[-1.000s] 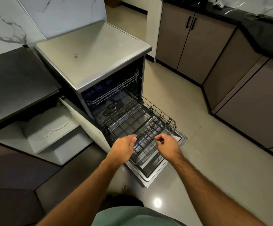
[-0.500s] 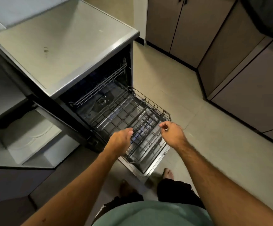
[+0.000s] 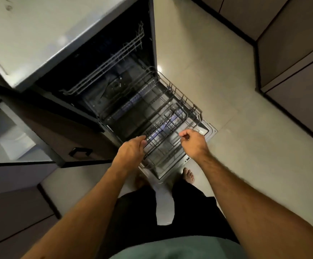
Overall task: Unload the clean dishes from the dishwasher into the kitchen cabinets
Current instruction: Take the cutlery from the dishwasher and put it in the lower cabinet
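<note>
Rack work: we stand over the open dishwasher, its lower rack drawn out over the dropped door. No dishes show in it, so the unloading looks done; we judge the rack goes back in. Best pushed evenly from both front corners, kept level on its rails. Our left hand curls round the near rim wire. Our right hand sits at the rim, fingers bent; whether it grasps wire, we cannot tell.

Bare forearms, green shirt, black shorts, bare feet
</note>
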